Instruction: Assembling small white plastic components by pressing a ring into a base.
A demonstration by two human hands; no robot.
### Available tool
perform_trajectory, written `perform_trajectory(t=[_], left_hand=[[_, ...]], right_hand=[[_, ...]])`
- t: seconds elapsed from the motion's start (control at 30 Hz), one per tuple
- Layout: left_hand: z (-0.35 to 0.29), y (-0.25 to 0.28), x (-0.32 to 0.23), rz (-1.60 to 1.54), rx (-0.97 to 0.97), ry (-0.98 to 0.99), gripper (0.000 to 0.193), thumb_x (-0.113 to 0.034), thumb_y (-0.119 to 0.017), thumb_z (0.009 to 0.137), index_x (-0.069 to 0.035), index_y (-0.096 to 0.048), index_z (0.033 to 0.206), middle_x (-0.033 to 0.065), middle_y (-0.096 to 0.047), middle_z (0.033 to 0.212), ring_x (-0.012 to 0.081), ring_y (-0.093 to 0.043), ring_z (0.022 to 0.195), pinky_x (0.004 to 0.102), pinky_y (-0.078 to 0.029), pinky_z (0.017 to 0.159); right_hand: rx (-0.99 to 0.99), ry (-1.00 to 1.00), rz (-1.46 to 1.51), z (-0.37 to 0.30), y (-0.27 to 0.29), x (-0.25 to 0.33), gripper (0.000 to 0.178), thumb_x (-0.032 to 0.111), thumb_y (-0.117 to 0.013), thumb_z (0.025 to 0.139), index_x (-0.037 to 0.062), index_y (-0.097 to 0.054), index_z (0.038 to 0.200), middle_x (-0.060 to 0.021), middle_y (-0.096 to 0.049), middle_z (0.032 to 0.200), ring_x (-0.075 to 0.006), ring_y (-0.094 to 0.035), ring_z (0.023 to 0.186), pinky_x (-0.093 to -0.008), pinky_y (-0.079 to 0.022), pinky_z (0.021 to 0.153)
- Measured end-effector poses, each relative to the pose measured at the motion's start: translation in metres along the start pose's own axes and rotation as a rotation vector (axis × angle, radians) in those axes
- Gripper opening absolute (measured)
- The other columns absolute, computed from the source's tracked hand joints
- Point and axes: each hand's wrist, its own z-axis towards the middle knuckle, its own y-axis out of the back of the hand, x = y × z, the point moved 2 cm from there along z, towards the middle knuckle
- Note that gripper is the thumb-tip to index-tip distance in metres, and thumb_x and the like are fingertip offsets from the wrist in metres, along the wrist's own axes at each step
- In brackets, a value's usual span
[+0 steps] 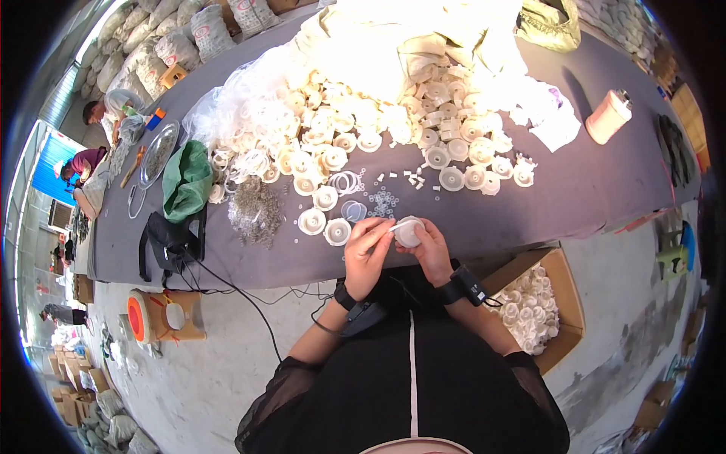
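Note:
Over the table's near edge, my right hand (432, 256) grips a white round plastic part (408, 232) with its fingers and thumb. My left hand (367, 257) is pinched closed right beside that part, at its left edge. Whatever lies between those left fingertips is too small to name. Just beyond the hands are a scatter of tiny translucent rings (383, 203) and several small white pieces (416, 178). Thin clear rings (353, 211) and loose white round parts (337, 231) lie left of my left hand. A heap of small metal springs (255, 212) sits farther left.
A large pile of white round parts (333, 121) covers the table's middle. A green cloth bag (187, 181), a black bag (168, 244) with a cable, and a spool (609, 117) stand around it. Below right is a cardboard box (569, 303) of white parts. Other people work at far left.

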Motion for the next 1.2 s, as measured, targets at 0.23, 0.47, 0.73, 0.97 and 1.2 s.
perform_trajectory(t=[0.23,0.47,0.73,0.97,1.2], left_hand=[[-0.008,-0.014,0.000,0.320,0.205,-0.058,0.027,0.003,-0.060,0.072,-0.004,-0.062,0.098,0.0094,-0.054,0.093,0.0186,-0.055,0.075,0.0257,-0.045,0.064],[-0.011,-0.017,-0.001,0.422,0.212,-0.123,0.031,0.002,-0.061,0.070,-0.006,-0.061,0.099,0.0093,-0.053,0.093,0.0213,-0.053,0.076,0.0293,-0.044,0.066],[-0.018,-0.022,0.004,0.221,0.079,-0.051,0.023,-0.001,-0.060,0.074,-0.005,-0.059,0.096,0.0096,-0.050,0.097,0.0186,-0.053,0.077,0.0272,-0.043,0.067],[-0.022,-0.021,0.029,-0.624,0.022,0.633,0.004,-0.001,-0.057,0.080,-0.002,-0.057,0.084,0.0042,-0.055,0.092,0.0101,-0.052,0.076,0.0248,-0.043,0.070],[-0.030,-0.020,0.042,-0.731,-0.094,0.507,0.004,0.001,-0.059,0.078,-0.001,-0.057,0.082,0.0064,-0.055,0.095,0.0112,-0.055,0.080,0.0238,-0.045,0.068]], right_hand=[[-0.004,0.015,-0.003,0.003,0.007,-0.004,0.024,0.019,-0.039,0.092,0.0026,-0.045,0.109,-0.0094,-0.055,0.103,-0.0172,-0.056,0.090,-0.0318,-0.049,0.072],[0.053,-0.060,0.143,0.006,0.005,0.002,0.028,0.022,-0.040,0.092,0.0039,-0.043,0.113,-0.0080,-0.052,0.106,-0.0143,-0.054,0.091,-0.0292,-0.048,0.074],[0.033,0.029,-0.139,0.001,0.001,-0.002,0.033,0.021,-0.040,0.092,0.0036,-0.037,0.120,-0.0076,-0.051,0.106,-0.0134,-0.052,0.092,-0.0276,-0.048,0.074],[0.071,0.095,-0.142,-0.005,-0.001,-0.001,0.035,0.024,-0.041,0.091,0.0043,-0.036,0.120,-0.0073,-0.054,0.098,-0.0109,-0.055,0.069,-0.0231,-0.048,0.056],[0.069,0.130,-0.336,-0.013,-0.011,0.000,0.035,0.024,-0.037,0.092,0.0039,-0.035,0.121,-0.0069,-0.053,0.096,-0.0095,-0.052,0.064,-0.0218,-0.045,0.053]])
